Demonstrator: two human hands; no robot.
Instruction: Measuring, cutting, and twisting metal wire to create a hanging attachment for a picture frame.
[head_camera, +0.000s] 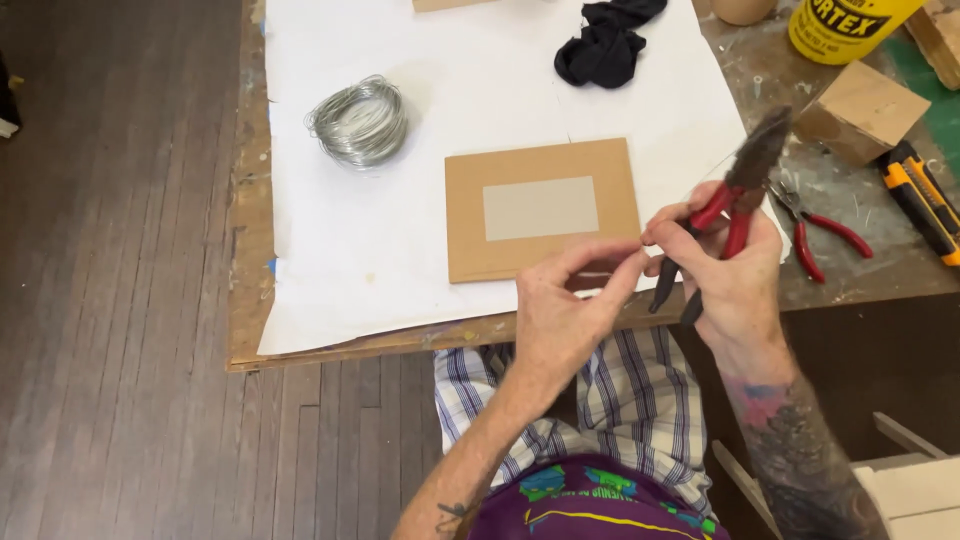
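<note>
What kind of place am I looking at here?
Probably a home craft or hobby workshop: a paint-stained wooden worktable covered with white paper, a coil of thin silver wire, a yellow-and-black utility knife, and red-handled pliers in the right hand.

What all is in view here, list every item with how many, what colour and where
wire coil: one, silver, on the white paper, far left
white paper: one sheet, covers the table
cardboard panel: one, brown with a grey rectangle, centre of the paper
black cloth: one, far edge of the paper
yellow bottle: one, far right, partly cut off
wood block: one, tan, right of the paper
small pliers: one, red handles, on the table at right
utility knife: one, yellow and black, right edge
table: one, worn wood
pliers: one, red handles, held in the right hand
left hand: fingertips pinched near the right hand
right hand: grip around the pliers
</note>
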